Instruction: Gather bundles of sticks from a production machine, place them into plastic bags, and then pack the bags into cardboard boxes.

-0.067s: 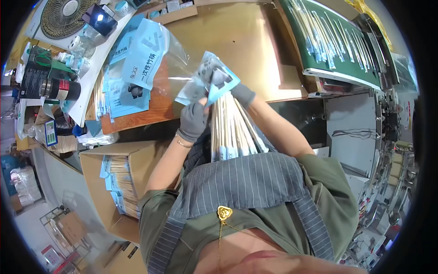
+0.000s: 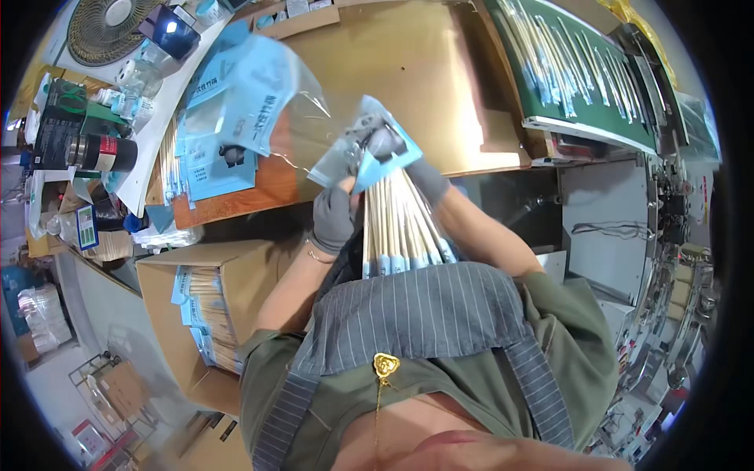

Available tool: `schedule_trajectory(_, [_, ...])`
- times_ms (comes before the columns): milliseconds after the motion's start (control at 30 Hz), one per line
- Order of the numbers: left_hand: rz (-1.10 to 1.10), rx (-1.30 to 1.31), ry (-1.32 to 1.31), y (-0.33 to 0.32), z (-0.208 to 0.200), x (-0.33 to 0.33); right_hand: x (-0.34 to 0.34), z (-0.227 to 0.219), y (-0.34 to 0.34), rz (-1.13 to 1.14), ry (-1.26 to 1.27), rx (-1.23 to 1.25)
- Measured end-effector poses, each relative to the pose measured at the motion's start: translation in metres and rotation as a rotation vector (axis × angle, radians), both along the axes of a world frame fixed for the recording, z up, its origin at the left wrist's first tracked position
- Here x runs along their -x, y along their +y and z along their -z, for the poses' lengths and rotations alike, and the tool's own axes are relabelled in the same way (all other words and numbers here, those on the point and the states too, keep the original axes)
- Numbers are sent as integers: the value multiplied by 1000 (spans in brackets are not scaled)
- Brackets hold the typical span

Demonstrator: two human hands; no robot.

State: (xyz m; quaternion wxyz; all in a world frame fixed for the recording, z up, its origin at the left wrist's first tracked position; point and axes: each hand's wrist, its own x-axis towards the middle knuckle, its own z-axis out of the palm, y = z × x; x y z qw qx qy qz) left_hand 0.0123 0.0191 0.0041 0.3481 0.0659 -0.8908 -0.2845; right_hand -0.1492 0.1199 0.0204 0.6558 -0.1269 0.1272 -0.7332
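Observation:
Between my hands a fanned bundle of wrapped chopsticks (image 2: pixel 397 220) points toward my apron, its blue-marked ends nearest me. A clear and blue printed plastic bag (image 2: pixel 397 161) covers the far end of the bundle. My left hand (image 2: pixel 334 218), in a grey glove with bare fingertips, is closed with thumb and finger on the bag's near edge. From the other side my right hand (image 2: pixel 428 182), also gloved, grips the bundle's far end; the bag partly hides its fingers. Another clear and blue bag (image 2: pixel 263 98) lies just beyond, over a stack of blue bags (image 2: pixel 212 177).
A carton (image 2: pixel 236 271) of packed chopsticks stands at lower left. Loose wrapped chopsticks (image 2: pixel 550 59) lie on a green-topped surface (image 2: pixel 589 118) at far right. The tan worktable (image 2: pixel 377 55) stretches ahead. A fan (image 2: pixel 106 27) and a dark flask (image 2: pixel 102 153) are at left.
My left hand has shifted slightly toward me. The bag has opened and turned a little over the chopsticks' far end, and the loose bag beyond has shifted.

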Motion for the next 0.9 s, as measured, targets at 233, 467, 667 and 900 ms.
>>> schedule_trajectory(233, [85, -328, -217, 51, -35, -47, -34, -39, 115, -203, 1365, -873])
schedule_trajectory(467, [-6, -269, -211, -31, -156, 46, 30, -89, 25, 607, 1626, -524])
schedule_trajectory(667, [-36, -125, -377, -98, -237, 61, 76, -210, -15, 793, 2104, -284])
schedule_trajectory(900, [6, -855, -412, -124, -174, 17, 90, -190, -26, 479, 1962, -399])
